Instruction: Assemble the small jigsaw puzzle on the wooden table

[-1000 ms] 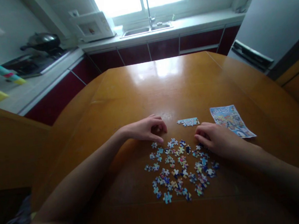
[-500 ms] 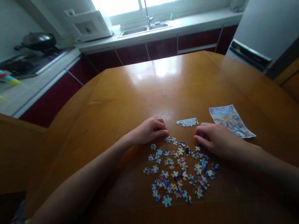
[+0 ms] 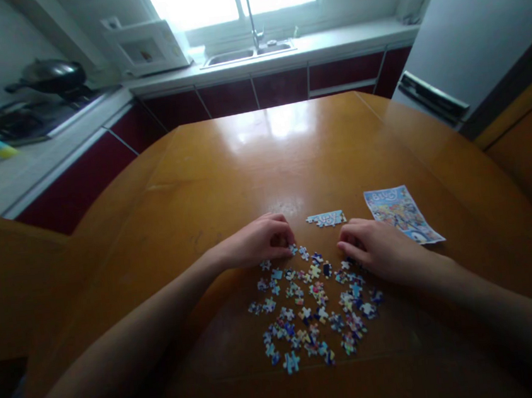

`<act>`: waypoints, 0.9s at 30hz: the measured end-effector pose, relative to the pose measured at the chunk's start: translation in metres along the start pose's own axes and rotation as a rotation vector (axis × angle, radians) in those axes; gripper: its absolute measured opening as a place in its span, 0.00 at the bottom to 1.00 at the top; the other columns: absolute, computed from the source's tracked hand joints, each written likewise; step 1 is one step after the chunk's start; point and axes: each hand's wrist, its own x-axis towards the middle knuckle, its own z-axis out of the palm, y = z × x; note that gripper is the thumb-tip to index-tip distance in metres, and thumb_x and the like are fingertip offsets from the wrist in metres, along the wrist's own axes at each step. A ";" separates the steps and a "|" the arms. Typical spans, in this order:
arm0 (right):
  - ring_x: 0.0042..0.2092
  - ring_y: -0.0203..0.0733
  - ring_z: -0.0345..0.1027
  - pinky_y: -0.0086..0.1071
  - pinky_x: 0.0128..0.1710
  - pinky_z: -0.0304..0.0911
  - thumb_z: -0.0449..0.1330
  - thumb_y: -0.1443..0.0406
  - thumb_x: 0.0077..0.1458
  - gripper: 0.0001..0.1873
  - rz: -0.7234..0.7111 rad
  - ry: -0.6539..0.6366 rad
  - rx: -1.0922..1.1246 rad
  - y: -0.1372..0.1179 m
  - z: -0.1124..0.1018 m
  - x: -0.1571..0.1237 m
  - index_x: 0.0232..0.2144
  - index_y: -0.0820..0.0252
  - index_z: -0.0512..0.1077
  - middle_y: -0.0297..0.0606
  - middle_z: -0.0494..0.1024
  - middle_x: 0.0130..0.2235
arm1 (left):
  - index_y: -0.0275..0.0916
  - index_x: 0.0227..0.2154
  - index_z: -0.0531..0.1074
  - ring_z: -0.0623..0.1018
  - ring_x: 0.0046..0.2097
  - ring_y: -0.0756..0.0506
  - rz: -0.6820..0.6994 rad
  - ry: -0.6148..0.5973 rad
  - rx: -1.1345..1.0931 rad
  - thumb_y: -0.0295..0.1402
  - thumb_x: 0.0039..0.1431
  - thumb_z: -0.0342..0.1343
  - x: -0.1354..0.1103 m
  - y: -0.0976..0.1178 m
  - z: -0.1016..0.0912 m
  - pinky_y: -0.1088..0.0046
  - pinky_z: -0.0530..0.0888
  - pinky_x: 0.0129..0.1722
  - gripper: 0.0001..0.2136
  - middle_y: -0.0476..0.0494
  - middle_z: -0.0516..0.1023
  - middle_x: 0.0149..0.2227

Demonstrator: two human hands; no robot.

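Several loose jigsaw pieces point(image 3: 306, 309) lie scattered on the wooden table point(image 3: 262, 161) in front of me. My left hand point(image 3: 256, 243) rests at the pile's upper left edge, fingers curled and pinched on a small puzzle piece point(image 3: 292, 247). My right hand point(image 3: 376, 247) lies palm down on the pile's upper right edge, covering a few pieces and gripping nothing. A short joined strip of pieces point(image 3: 326, 218) sits just beyond, between the two hands. A printed picture sheet point(image 3: 400, 213) lies to the right of the strip.
Behind the table runs a kitchen counter with a sink and tap point(image 3: 254, 42), a microwave point(image 3: 145, 47) and a wok on the stove point(image 3: 48, 76). A grey fridge point(image 3: 476, 25) stands at the right. The table's rounded edge curves away on both sides.
My left hand has slid a little toward the pile and its fingers have closed on a piece at the edge. The right hand has stayed put. The view has shifted slightly left.
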 end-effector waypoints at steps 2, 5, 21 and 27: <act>0.33 0.40 0.67 0.34 0.32 0.58 0.56 0.62 0.61 0.10 0.000 -0.003 0.006 -0.001 0.000 0.000 0.28 0.57 0.70 0.38 0.75 0.33 | 0.38 0.33 0.75 0.72 0.37 0.49 -0.002 0.027 0.005 0.34 0.56 0.64 0.002 -0.004 0.000 0.75 0.70 0.35 0.06 0.46 0.73 0.37; 0.33 0.40 0.67 0.34 0.32 0.58 0.56 0.62 0.61 0.10 -0.003 -0.001 0.007 0.001 0.001 0.000 0.28 0.57 0.70 0.38 0.75 0.33 | 0.36 0.32 0.73 0.70 0.31 0.51 -0.049 0.098 -0.043 0.33 0.56 0.63 0.010 -0.009 0.003 0.76 0.68 0.31 0.06 0.49 0.73 0.30; 0.32 0.40 0.67 0.34 0.31 0.58 0.55 0.63 0.61 0.10 -0.006 0.043 0.022 0.003 0.005 0.006 0.28 0.57 0.70 0.39 0.76 0.33 | 0.45 0.39 0.81 0.72 0.37 0.47 0.289 0.321 -0.006 0.36 0.64 0.59 0.053 -0.015 0.023 0.70 0.70 0.39 0.07 0.44 0.78 0.34; 0.32 0.40 0.68 0.34 0.31 0.60 0.55 0.63 0.61 0.10 -0.007 0.046 0.017 0.003 0.004 0.006 0.27 0.56 0.70 0.39 0.76 0.32 | 0.44 0.43 0.80 0.71 0.40 0.45 0.237 0.357 0.091 0.36 0.66 0.56 0.052 -0.014 0.027 0.67 0.70 0.43 0.09 0.43 0.78 0.36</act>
